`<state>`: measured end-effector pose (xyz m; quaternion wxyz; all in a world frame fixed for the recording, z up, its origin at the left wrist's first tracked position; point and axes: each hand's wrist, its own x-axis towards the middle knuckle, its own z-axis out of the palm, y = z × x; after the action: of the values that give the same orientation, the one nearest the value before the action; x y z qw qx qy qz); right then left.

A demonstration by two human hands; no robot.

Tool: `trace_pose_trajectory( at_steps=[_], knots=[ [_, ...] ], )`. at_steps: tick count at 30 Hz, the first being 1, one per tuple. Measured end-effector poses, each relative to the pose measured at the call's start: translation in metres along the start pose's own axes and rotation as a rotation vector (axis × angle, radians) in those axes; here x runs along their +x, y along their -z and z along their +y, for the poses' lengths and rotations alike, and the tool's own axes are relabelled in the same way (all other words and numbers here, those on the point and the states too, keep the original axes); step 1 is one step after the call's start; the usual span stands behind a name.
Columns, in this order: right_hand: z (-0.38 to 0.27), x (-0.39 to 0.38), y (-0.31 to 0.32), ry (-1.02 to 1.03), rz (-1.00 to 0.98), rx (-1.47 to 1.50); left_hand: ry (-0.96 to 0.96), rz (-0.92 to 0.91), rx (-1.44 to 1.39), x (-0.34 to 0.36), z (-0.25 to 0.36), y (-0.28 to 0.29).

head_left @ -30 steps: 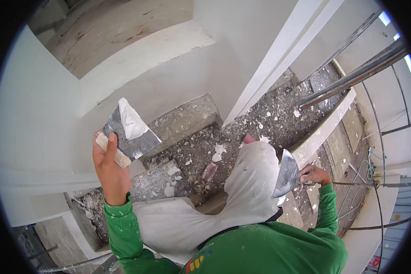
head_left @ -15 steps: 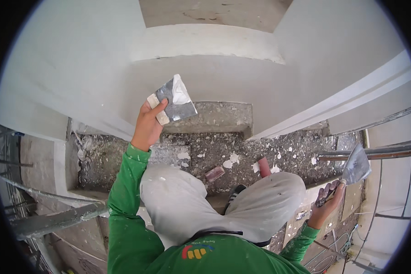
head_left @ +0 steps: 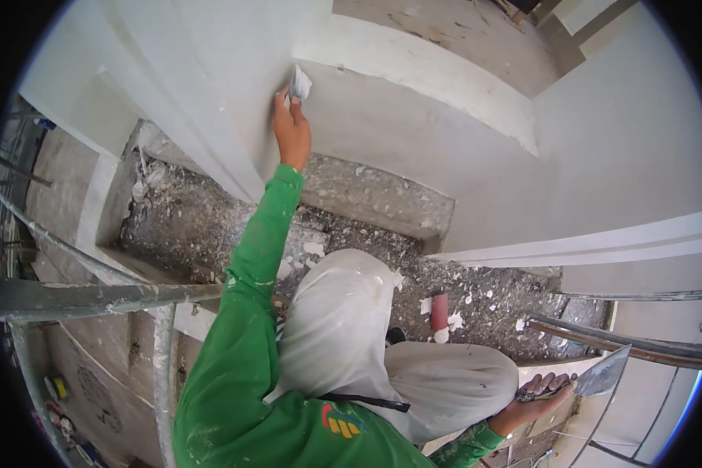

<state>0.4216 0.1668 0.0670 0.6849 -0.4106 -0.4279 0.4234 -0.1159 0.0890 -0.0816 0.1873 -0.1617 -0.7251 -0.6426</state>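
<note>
My left hand (head_left: 291, 131) reaches up on a green-sleeved arm and grips a putty knife (head_left: 299, 82), its putty-coated blade pressed against the grey plastered wall (head_left: 234, 70) near a corner. My right hand (head_left: 540, 391) sits low at the lower right beside my knee, shut on the handle of a flat steel trowel (head_left: 600, 375) whose blade points up and to the right. My grey, plaster-spotted trousers (head_left: 351, 327) fill the middle.
A rubble-strewn concrete ledge (head_left: 343, 226) with white plaster bits lies below the wall. Metal scaffold tubes (head_left: 93, 298) cross at left and another scaffold tube (head_left: 624, 343) crosses at right. A red cylindrical object (head_left: 439, 312) lies on the debris. A white moulding (head_left: 593, 246) juts out at right.
My view swung right. My left hand carried the putty knife up and laid the blade on the wall. My right hand stayed low, still holding the trowel.
</note>
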Motion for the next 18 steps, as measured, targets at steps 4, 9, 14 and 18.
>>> trace_pose_trajectory(
  at_steps=[4,9,14,18],
  knots=[
    [0.005,0.005,0.014,-0.007,0.040,-0.016,-0.120,0.065,0.031,0.007,-0.005,-0.013],
    [0.004,0.007,0.012,-0.036,0.026,0.032,-0.182,0.166,0.071,0.007,-0.007,-0.031],
    [0.001,0.011,0.022,-0.020,0.067,-0.070,-0.150,0.221,0.137,0.000,-0.009,-0.050],
    [-0.005,0.016,0.040,0.025,0.035,-0.105,-0.291,0.227,0.191,0.000,-0.024,-0.072]
  ],
)
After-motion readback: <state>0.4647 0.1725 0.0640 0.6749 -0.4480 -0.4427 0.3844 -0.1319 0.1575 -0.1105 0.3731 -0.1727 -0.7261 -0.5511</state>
